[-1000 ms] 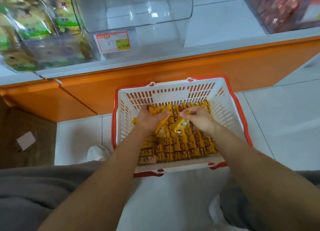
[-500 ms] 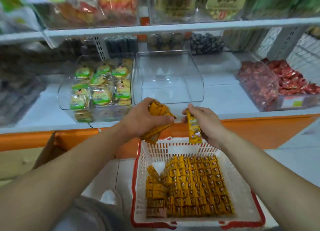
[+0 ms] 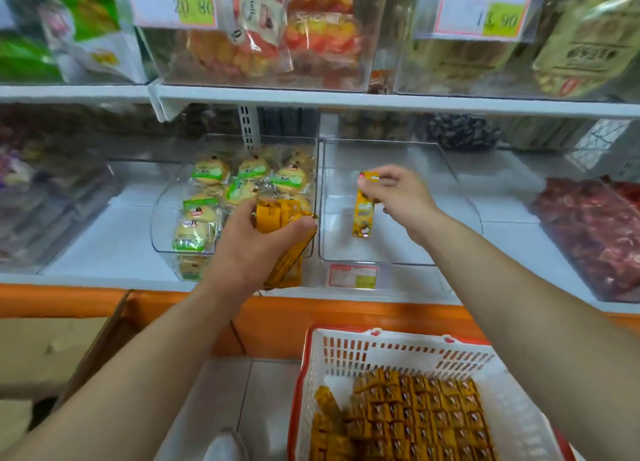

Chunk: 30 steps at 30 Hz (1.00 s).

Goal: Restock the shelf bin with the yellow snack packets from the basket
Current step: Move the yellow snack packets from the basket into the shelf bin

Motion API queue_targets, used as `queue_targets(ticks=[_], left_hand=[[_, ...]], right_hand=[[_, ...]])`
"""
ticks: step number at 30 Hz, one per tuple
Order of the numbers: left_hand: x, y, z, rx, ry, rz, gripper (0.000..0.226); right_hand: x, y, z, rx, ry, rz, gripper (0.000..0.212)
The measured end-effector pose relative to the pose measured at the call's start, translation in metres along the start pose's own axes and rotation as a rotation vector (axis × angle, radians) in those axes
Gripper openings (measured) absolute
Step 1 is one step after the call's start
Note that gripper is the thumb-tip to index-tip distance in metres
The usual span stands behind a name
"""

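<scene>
A clear plastic shelf bin (image 3: 460, 197) stands on the lower shelf with nothing lying in it. My right hand (image 3: 398, 194) reaches over the bin and pinches one yellow snack packet (image 3: 363, 215) by its top, so it hangs upright inside. My left hand (image 3: 256, 242) grips a bundle of yellow packets (image 3: 287, 239) just left of the bin's front corner. On the floor below, the white basket with a red rim (image 3: 346, 353) holds several rows of yellow packets (image 3: 415, 419).
Left of the clear bin stands a bin of green-labelled pastries (image 3: 221, 197). A bin of red packets (image 3: 588, 225) stands at the right. An upper shelf (image 3: 346, 99) carries more bins overhead. An orange shelf base (image 3: 346, 318) runs below, with a cardboard box (image 3: 52, 353) at left.
Both hands have lifted packets out of the basket and risen to the shelf. My right hand has carried its single packet forward into the clear bin; the view tilted up.
</scene>
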<state>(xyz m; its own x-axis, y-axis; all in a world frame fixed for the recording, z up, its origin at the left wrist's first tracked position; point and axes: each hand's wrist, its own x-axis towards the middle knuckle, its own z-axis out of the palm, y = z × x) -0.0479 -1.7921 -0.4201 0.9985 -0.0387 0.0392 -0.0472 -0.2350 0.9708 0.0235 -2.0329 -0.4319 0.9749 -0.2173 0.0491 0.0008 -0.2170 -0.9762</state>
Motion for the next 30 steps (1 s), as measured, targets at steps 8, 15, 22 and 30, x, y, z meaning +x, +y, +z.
queue_targets(ticks=[8, 15, 22, 30], left_hand=[[0.023, -0.023, -0.003, 0.031, 0.052, -0.047, 0.064], [0.028, -0.03, 0.014, 0.051, 0.008, -0.049, 0.068], [0.028, -0.03, 0.017, 0.042, -0.001, -0.067, 0.073], [0.02, -0.015, 0.022, -0.013, -0.012, -0.084, 0.062]], right_hand=[[0.112, 0.036, 0.036, -0.342, 0.022, -0.054, 0.025], [0.143, 0.054, 0.054, -0.602, 0.058, -0.152, 0.022], [0.133, 0.058, 0.052, -0.564, 0.079, -0.097, 0.05], [-0.011, 0.007, 0.019, -0.188, -0.075, -0.109, 0.014]])
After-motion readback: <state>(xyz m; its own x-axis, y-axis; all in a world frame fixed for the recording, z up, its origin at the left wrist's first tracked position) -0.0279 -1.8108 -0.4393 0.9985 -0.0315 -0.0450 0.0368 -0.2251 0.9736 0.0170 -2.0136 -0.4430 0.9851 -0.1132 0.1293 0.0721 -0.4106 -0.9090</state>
